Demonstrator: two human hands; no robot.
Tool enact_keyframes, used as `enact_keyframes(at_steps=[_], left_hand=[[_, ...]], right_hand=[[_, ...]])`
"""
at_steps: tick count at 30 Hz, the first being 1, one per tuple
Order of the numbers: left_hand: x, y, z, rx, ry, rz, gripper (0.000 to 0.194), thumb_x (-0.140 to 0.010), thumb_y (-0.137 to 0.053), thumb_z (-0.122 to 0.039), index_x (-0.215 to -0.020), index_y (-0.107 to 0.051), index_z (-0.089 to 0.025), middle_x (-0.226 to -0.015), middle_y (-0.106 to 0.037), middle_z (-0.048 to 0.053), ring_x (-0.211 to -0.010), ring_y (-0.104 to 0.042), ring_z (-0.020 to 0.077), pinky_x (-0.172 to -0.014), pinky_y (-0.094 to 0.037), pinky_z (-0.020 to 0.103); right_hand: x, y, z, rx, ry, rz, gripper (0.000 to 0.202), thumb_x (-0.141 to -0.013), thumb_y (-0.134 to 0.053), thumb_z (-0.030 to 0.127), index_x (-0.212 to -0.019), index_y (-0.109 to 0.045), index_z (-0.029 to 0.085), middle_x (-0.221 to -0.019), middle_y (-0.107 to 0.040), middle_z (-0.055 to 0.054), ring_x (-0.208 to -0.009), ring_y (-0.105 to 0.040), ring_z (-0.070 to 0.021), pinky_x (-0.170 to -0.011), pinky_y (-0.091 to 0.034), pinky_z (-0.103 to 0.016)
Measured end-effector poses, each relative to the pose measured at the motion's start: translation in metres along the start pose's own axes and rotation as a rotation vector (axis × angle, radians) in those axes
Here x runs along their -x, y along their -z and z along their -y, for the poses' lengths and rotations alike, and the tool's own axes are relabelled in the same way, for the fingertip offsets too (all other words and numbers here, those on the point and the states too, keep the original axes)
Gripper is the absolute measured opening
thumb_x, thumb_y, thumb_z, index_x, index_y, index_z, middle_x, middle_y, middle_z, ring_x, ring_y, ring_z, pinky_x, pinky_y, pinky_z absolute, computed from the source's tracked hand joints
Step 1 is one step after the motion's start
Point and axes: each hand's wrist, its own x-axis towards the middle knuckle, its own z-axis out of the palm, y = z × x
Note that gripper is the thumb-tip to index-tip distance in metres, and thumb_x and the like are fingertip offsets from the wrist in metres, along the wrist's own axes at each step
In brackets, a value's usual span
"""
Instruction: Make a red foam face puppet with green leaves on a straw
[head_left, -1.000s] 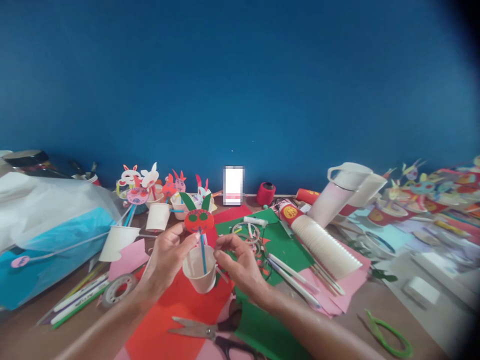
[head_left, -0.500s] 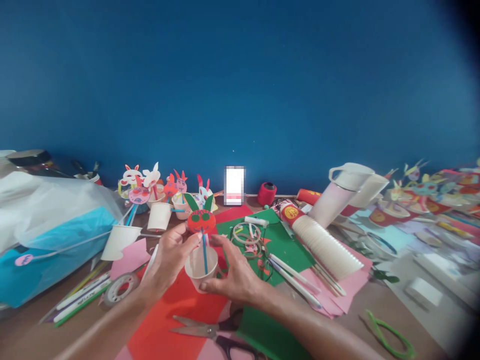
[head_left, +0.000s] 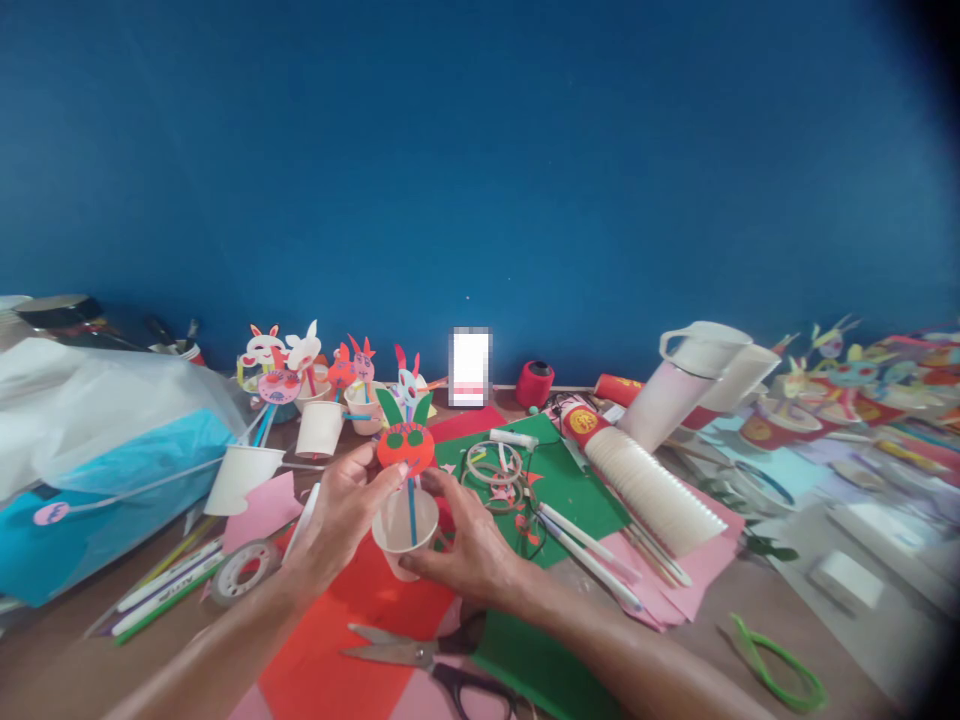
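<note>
My left hand (head_left: 346, 505) pinches the lower edge of a red paper face (head_left: 406, 450) with green eyes and green ears. The face sits on a blue straw (head_left: 412, 515) that runs down into a white paper cup (head_left: 391, 530). My right hand (head_left: 469, 535) is wrapped round the right side of that cup, its thumb low on the wall. Below the cup, red paper (head_left: 330, 640) and open scissors (head_left: 420, 655) lie on the table.
Paper cups with animal faces on straws, one a white cup (head_left: 244, 480), stand at the back left. A tape roll (head_left: 246, 572) and markers (head_left: 169, 590) lie left. Rightward are green paper (head_left: 577, 490), stacked cups (head_left: 656, 490) and a white jug (head_left: 686, 385).
The red face tilts slightly and sits a little further right, with the cup. Both hands keep almost the same place and grip.
</note>
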Motion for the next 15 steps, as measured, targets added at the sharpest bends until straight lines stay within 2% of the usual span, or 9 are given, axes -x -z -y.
enact_keyframes(at_steps=[10, 15], left_hand=[[-0.0025, -0.0003, 0.0024, 0.005, 0.002, -0.063, 0.025, -0.066, -0.066, -0.031, -0.085, -0.063, -0.016, -0.065, -0.068, -0.001, -0.058, -0.063, 0.0148, -0.06, -0.049, 0.025], [-0.0061, 0.0078, -0.0023, 0.006, -0.055, -0.097, 0.023, -0.065, -0.067, -0.028, -0.084, -0.062, -0.015, -0.073, -0.068, 0.0, -0.064, -0.062, 0.0128, -0.063, -0.048, 0.022]], right_hand=[[0.0002, -0.0021, -0.0011, 0.01, -0.014, -0.035, 0.074, -0.057, -0.071, 0.026, -0.123, -0.039, 0.024, -0.116, -0.052, -0.007, -0.105, -0.049, -0.0247, -0.089, -0.036, -0.038], [-0.0004, -0.0021, -0.0013, -0.038, -0.014, -0.062, 0.074, -0.058, -0.07, 0.025, -0.125, -0.036, 0.023, -0.119, -0.05, -0.008, -0.108, -0.047, -0.0249, -0.091, -0.036, -0.037]])
